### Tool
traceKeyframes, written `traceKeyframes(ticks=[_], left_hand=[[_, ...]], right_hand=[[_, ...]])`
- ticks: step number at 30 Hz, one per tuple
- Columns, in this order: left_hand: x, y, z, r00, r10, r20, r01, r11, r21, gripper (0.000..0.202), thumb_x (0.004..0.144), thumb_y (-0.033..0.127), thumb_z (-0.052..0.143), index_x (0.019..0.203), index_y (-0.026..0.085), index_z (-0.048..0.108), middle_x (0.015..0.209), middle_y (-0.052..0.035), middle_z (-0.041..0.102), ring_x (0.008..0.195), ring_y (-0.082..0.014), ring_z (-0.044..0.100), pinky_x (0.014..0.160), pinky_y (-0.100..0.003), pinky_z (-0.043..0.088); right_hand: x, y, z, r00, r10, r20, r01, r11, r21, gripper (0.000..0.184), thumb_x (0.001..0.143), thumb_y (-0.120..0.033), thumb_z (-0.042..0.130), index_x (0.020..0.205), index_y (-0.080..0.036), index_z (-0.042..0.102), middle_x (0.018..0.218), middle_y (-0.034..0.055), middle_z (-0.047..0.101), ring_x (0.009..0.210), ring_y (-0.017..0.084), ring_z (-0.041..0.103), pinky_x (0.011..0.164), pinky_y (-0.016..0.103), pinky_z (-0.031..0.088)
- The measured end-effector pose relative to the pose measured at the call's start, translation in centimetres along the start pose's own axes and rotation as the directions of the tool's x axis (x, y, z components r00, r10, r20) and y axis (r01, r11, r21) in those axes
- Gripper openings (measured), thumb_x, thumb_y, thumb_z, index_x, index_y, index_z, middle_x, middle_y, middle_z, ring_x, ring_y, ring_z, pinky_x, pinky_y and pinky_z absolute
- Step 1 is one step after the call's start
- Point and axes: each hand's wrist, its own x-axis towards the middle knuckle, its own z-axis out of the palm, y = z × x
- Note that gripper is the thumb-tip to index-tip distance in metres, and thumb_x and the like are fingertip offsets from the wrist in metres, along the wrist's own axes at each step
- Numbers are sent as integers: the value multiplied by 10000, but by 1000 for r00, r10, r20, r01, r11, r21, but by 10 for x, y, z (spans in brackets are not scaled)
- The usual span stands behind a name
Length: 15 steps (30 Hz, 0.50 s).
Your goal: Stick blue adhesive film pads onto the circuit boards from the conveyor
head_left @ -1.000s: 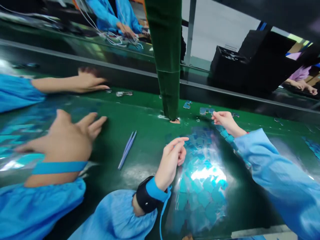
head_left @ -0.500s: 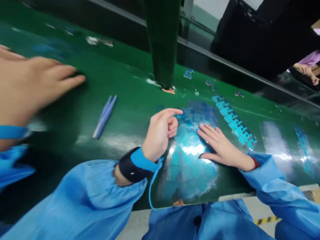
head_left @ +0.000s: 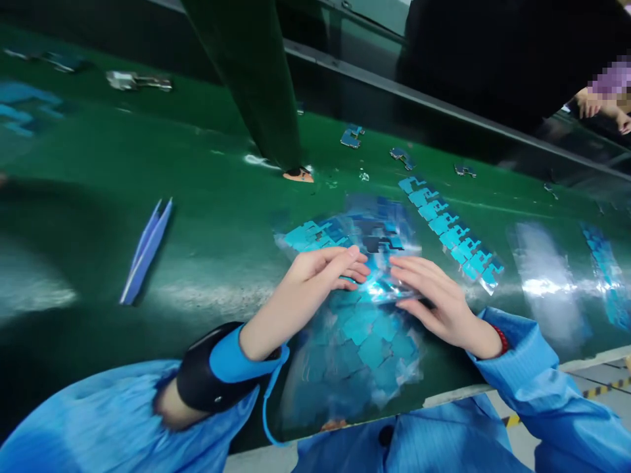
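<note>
A clear film sheet (head_left: 359,341) covered with several small blue pieces lies on the green belt (head_left: 221,217) in front of me. My left hand (head_left: 315,279) rests on its upper left part, fingers stretched out flat. My right hand (head_left: 434,299) lies flat on its upper right part, fingers spread and pointing left. The fingertips of both hands nearly meet over the glossy middle of the sheet. Neither hand holds anything. A strip of blue pieces (head_left: 451,230) runs diagonally just beyond my right hand.
Blue tweezers (head_left: 145,249) lie on the belt to the left. A dark green post (head_left: 256,85) stands behind the sheet. Loose blue pieces (head_left: 351,136) lie near the belt's far rail. More film sheets (head_left: 566,282) lie at the right. Another person's hands (head_left: 604,108) show at the far right.
My left hand has uncurled and dropped flat onto the sheet. My right hand stays on the sheet. The other person's hand at the left has gone out of view as the camera tilted down.
</note>
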Motion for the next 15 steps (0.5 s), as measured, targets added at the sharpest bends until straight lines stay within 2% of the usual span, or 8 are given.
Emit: traceKeyframes(ticks=[2, 4, 6, 7, 8, 11, 13, 15], left_hand=[[1, -2, 0, 999, -46, 5, 47, 996, -76, 249, 714, 381, 730, 762, 137, 711, 755, -92, 738, 757, -215, 711, 669, -279, 568], [1, -3, 0, 997, -63, -36, 58, 989, -135, 206, 654, 301, 787, 755, 145, 697, 712, -67, 731, 740, -220, 720, 657, -288, 584], [1, -3, 1, 995, -60, -76, 48, 987, -152, 221, 631, 252, 802, 791, 145, 693, 677, -55, 728, 714, -222, 726, 638, -291, 592], [0, -2, 2, 995, -52, -81, 40, 988, -148, 235, 631, 244, 802, 812, 145, 690, 663, -52, 729, 703, -223, 729, 631, -290, 593], [-1, -2, 3, 996, -48, -70, 37, 989, -141, 244, 631, 240, 801, 823, 148, 683, 649, -48, 730, 688, -223, 731, 622, -289, 594], [-5, -2, 10, 999, -48, 26, 51, 990, -130, 273, 610, 199, 805, 844, 165, 668, 625, -34, 737, 625, -214, 726, 601, -288, 589], [-9, -4, 15, 990, -55, 129, 70, 990, -120, 256, 600, 150, 794, 824, 170, 673, 615, -31, 740, 610, -204, 722, 614, -282, 580], [-14, -7, 18, 981, -75, 178, 100, 985, -138, 231, 579, 89, 784, 763, 176, 675, 611, -28, 740, 634, -196, 724, 640, -268, 571]], right_hand=[[-1, -7, 0, 994, -74, 76, 80, 994, -75, 403, 942, -239, 528, 1330, -136, 491, 1332, 173, 576, 1304, 234, 476, 1050, 457, 447], [-2, -12, -1, 979, -130, 160, 150, 981, -120, 436, 937, -372, 525, 1292, -120, 528, 1339, 185, 570, 1333, 264, 438, 1068, 496, 413], [-3, -14, -2, 967, -166, 196, 183, 981, -72, 533, 909, -519, 493, 1233, -104, 571, 1346, 199, 560, 1348, 291, 416, 1086, 528, 378], [-2, -13, -2, 968, -169, 183, 177, 984, -29, 549, 906, -542, 480, 1211, -96, 581, 1352, 210, 549, 1347, 295, 417, 1089, 530, 373], [-2, -12, -2, 978, -151, 146, 153, 988, -1, 516, 918, -515, 482, 1203, -97, 581, 1354, 215, 542, 1341, 288, 426, 1084, 524, 383], [0, -7, 1, 999, 2, -53, -4, 999, -36, 352, 939, -277, 536, 1269, -156, 531, 1324, 175, 562, 1284, 250, 487, 1042, 493, 441], [0, -4, 5, 980, 89, -177, -100, 993, -55, 386, 916, -185, 566, 1297, -208, 510, 1251, 133, 605, 1197, 233, 547, 990, 466, 483], [0, -3, 9, 971, 111, -211, -118, 993, -19, 369, 902, -161, 584, 1264, -214, 537, 1158, 113, 634, 1082, 215, 594, 905, 410, 528]])
